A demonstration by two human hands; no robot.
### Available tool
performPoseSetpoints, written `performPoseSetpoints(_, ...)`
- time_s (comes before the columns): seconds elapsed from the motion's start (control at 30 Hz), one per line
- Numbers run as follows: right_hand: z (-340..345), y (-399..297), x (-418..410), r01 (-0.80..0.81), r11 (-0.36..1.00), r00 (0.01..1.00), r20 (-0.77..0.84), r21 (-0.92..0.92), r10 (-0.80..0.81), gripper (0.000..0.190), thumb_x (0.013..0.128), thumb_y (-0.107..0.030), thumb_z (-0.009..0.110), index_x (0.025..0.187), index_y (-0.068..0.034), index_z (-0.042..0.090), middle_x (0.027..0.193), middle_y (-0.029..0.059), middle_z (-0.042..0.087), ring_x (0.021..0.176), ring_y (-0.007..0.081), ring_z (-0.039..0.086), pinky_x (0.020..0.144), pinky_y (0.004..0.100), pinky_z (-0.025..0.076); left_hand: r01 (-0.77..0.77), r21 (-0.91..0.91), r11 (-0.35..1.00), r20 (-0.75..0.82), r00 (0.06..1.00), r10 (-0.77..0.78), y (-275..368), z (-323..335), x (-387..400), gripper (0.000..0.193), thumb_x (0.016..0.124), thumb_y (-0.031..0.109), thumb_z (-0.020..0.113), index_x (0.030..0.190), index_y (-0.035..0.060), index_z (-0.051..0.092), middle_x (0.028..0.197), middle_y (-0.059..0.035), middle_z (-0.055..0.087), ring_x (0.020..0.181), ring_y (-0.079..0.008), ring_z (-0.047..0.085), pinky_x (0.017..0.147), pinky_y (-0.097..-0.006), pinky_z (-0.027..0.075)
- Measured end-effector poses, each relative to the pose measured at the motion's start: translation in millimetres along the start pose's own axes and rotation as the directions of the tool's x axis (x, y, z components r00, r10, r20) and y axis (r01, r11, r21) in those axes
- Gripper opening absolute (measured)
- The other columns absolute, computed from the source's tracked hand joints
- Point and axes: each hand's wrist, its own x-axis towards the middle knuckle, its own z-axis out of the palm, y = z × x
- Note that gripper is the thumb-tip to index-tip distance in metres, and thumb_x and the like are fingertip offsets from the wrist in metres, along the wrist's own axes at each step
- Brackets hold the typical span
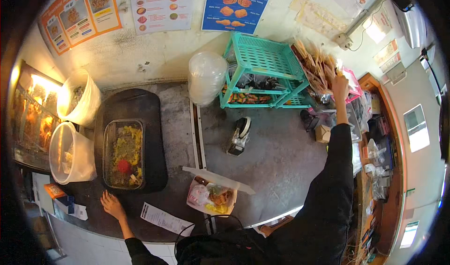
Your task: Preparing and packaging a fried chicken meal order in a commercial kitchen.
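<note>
My right hand [340,88] reaches to the back right, at a bundle of thin wooden sticks in brown wrappers [314,64] beside a pink plastic basket [352,85]. Its fingertips are too small and blurred to show a grip. On the counter's front left, my left hand [113,206] rests with fingers apart and nothing in it, just below a clear plastic tray [142,159] of yellow food with a red round item [123,166]. Before me stands an open paper food box [211,208] holding a wrapped white portion, fried food and something yellow. A printed paper slip [167,218] lies left of it.
A tape dispenser [239,138] lies mid-counter. Behind it stand a green plastic rack [267,59] with packets and stacked clear lids or bowls [207,76]. At left are two plastic tubs [80,96] and a lit glass cabinet [33,117]. A small brown box [322,133] sits at right.
</note>
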Motion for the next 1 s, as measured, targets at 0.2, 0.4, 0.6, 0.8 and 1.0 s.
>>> performPoseSetpoints(0.2, -96.3, 80.6, 70.4, 0.184, 0.874, 0.939, -0.344, 0.450, -0.021, 0.009, 0.068, -0.014, 0.061, 0.070, -0.005, 0.064, 0.077, 0.0108, 0.062, 0.073, 0.0240, 0.056, 0.068, 0.0334, 0.042, -0.007, -0.003, 1.000, 0.018, 1.000, 0.007, 12.3, -2.3, 2.5, 0.029, 0.084, 0.025, 0.041, 0.112, 0.0164, 0.044, 0.117, 0.0003, 0.044, 0.112, -0.0238, 0.037, 0.081, -0.0382, 0.038)
performPoseSetpoints(0.4, -252.7, 145.6, 90.1, 0.118, 0.992, 0.686, -0.726, 0.041, -0.051, 0.016, 0.067, -0.026, 0.065, 0.076, -0.013, 0.065, 0.082, 0.0051, 0.061, 0.087, 0.0214, 0.048, 0.080, 0.0327, 0.036, 0.037, 0.040, 0.999, -0.070, 0.997, -0.034, 3.7, -0.2, -3.4, 0.026, 0.084, 0.024, 0.042, 0.109, 0.0172, 0.047, 0.111, 0.0013, 0.047, 0.108, -0.0211, 0.041, 0.073, -0.0393, 0.043)
performPoseSetpoints(0.6, -291.2, 170.0, 50.9, 0.164, 0.979, 0.711, -0.702, 0.121, -0.032, 0.015, 0.069, -0.022, 0.064, 0.079, -0.012, 0.065, 0.080, 0.0025, 0.061, 0.086, 0.0174, 0.050, 0.078, 0.0301, 0.038, -0.011, 0.019, 1.000, -0.198, 0.980, 0.014, -18.5, 10.4, -4.5, 0.030, 0.081, 0.026, 0.046, 0.109, 0.0177, 0.046, 0.107, 0.0022, 0.050, 0.103, -0.0200, 0.045, 0.070, -0.0365, 0.044)
performPoseSetpoints(0.8, -334.1, 117.9, -22.6, 0.356, 0.838, 0.922, -0.302, 0.414, -0.242, 0.020, 0.081, -0.010, 0.048, 0.097, -0.002, 0.055, 0.097, 0.0071, 0.054, 0.090, 0.0143, 0.052, 0.080, 0.0255, 0.041, 0.019, -0.244, 0.970, -0.126, 0.991, -0.051, 21.1, -33.4, -2.5, 0.028, 0.075, 0.029, 0.053, 0.100, 0.0166, 0.054, 0.095, -0.0038, 0.055, 0.092, -0.0229, 0.048, 0.077, -0.0385, 0.041)
performPoseSetpoints(1.0, -268.5, -97.3, -234.0, -0.001, 0.592, 0.759, 0.386, 0.806, -0.525, 0.016, 0.075, 0.008, 0.044, 0.087, -0.001, 0.050, 0.080, 0.0062, 0.058, 0.075, 0.0116, 0.055, 0.065, 0.0232, 0.042, -0.057, -0.229, 0.972, 0.078, 0.994, 0.077, 7.5, -53.4, -20.7, 0.038, 0.078, 0.035, 0.048, 0.111, 0.0169, 0.048, 0.114, 0.0024, 0.047, 0.107, -0.0216, 0.039, 0.086, -0.0448, 0.027)
